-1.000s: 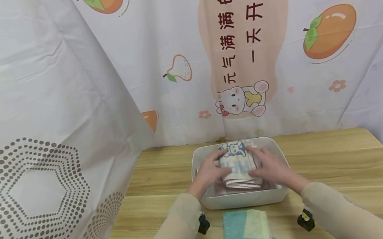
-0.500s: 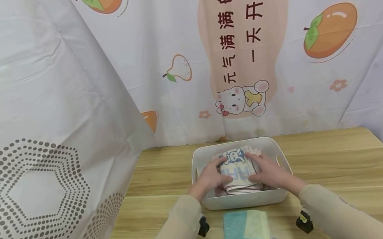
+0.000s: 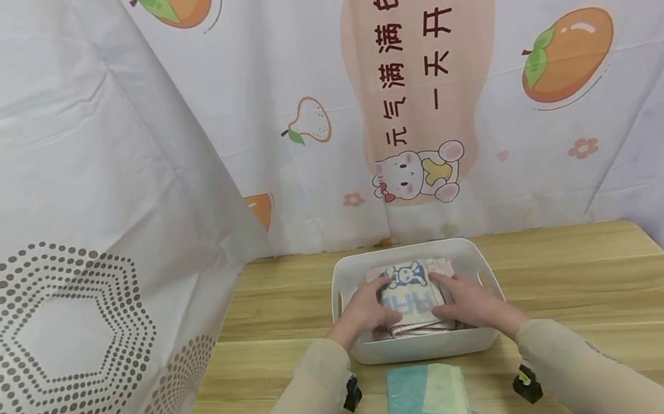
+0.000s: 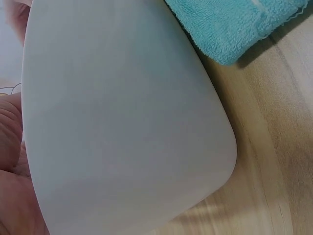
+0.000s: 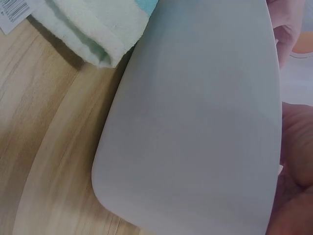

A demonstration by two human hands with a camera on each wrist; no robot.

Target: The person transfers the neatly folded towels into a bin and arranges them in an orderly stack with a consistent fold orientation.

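Observation:
A folded cream towel (image 3: pixel 412 304) with a blue bear print lies inside the white plastic basket (image 3: pixel 427 347). My left hand (image 3: pixel 363 311) holds its left edge, fingers and thumb curved against it. On the opposite edge, my right hand (image 3: pixel 473 299) holds it the same way. Pinkish cloth (image 3: pixel 374 273) shows beneath and behind this towel. In both wrist views the basket wall (image 4: pixel 127 112) hides the towel and most of each hand.
A folded teal and cream towel (image 3: pixel 423 408) with a barcode tag (image 5: pixel 13 13) lies on the wooden table (image 3: pixel 578 299) in front of the basket. Printed white curtains (image 3: pixel 304 190) stand behind and at the sides. Black wrist cameras (image 3: pixel 527 385) hang under the forearms.
Both hands have lowered the cream towel deeper into the basket, where it now lies flatter on the pinkish cloth. Since half a second ago the hands have hardly moved.

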